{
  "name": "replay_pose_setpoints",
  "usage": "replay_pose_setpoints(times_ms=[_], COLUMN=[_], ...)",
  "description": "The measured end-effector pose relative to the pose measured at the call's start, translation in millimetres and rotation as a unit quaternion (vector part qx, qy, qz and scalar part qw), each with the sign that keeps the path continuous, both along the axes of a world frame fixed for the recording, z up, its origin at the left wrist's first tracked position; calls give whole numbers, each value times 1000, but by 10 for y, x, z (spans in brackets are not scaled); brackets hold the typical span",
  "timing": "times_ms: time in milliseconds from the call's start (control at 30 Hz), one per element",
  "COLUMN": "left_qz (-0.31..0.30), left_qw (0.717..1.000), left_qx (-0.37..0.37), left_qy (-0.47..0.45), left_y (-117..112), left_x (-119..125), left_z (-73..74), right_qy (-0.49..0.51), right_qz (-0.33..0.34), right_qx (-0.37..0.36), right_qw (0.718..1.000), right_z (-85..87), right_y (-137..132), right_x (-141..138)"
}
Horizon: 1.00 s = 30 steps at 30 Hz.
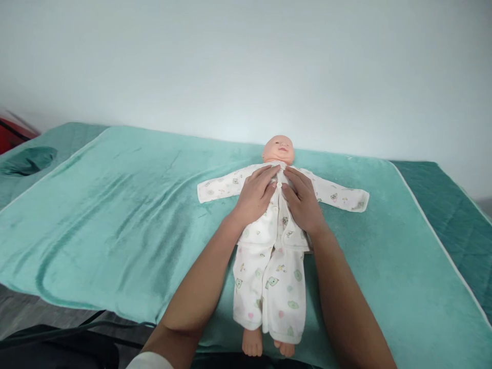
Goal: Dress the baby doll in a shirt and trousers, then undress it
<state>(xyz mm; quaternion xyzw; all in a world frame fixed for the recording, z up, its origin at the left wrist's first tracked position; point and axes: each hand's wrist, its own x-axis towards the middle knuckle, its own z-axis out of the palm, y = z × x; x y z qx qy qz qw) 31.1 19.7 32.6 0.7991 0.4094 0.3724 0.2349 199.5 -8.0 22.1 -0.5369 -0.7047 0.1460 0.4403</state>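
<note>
A baby doll (279,149) lies on its back on a teal towel (126,210), head away from me, arms spread. It wears a white printed jacket (223,185) and matching trousers (271,287); bare feet stick out at the near end. My left hand (255,195) lies flat on the doll's chest, fingers stretched toward the collar. My right hand (302,197) lies flat beside it on the other half of the jacket front. The fingertips of both hands meet at the jacket's buttoned middle seam. Neither hand holds anything.
The towel covers a padded table with a darker green quilted cover (446,205) showing at the right. A dark green cushion (26,159) sits at the far left beside something red (11,134). A plain wall stands behind. Dark cables (57,330) run below the near-left edge.
</note>
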Motion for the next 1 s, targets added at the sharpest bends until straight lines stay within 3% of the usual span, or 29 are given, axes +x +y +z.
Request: replay_pose_setpoints(times_ms=[467, 800, 900, 1000], left_qz=[-1, -25, -30, -9], left_qw=[1000, 999, 996, 994], left_qx=[-7, 6, 19, 20], left_qy=[-6, -45, -81, -105], left_y=[-27, -16, -47, -117], left_x=[-3, -47, -90, -133], left_z=[27, -2, -11, 28], right_qy=[-87, 49, 89, 75], right_qz=[27, 53, 30, -24], right_qx=[-24, -73, -79, -76], right_qw=[996, 995, 992, 994], right_z=[68, 24, 109, 321], right_y=[62, 60, 9, -151], right_x=[130, 169, 222, 243])
